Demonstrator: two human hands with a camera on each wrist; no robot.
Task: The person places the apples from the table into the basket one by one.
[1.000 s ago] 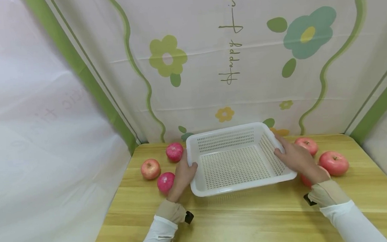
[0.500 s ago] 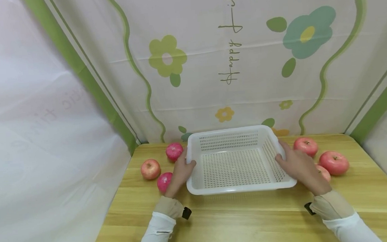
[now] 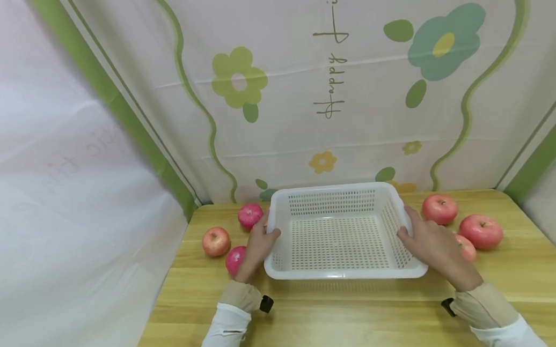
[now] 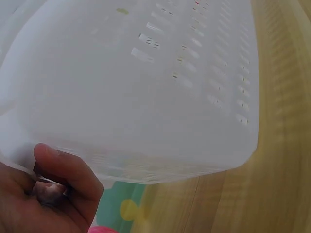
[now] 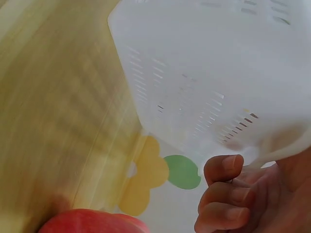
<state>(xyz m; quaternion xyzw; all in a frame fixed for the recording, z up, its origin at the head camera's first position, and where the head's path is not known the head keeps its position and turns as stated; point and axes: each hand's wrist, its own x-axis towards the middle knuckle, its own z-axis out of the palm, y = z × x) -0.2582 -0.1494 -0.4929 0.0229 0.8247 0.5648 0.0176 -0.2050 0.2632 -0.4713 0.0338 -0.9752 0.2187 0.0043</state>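
Note:
A white rectangular plastic basket [image 3: 336, 244] with slotted walls and base stands close over the wooden table, nothing inside it. My left hand [image 3: 259, 244] grips its left rim, thumb on top. On the opposite side my right hand [image 3: 430, 241] holds the right rim, thumb over the edge. From the left wrist view, curled fingers [image 4: 73, 170] show under the rim beside the basket's outer wall [image 4: 146, 107]. Curled fingertips [image 5: 233, 194] also appear below the rim in the right wrist view.
Left of the basket lie a pale red apple [image 3: 216, 241] and two magenta round fruits, one behind [image 3: 250, 216] and one partly behind the left wrist [image 3: 235, 260]. Three red apples [image 3: 480, 231] sit beside the right hand. A flower-printed curtain [image 3: 294, 129] borders the table's [image 3: 337, 330] back edge.
The basket has turned slightly clockwise, its right side coming nearer to me, and looks more level. Both hands keep their grip and move along with it; the fruit stays put.

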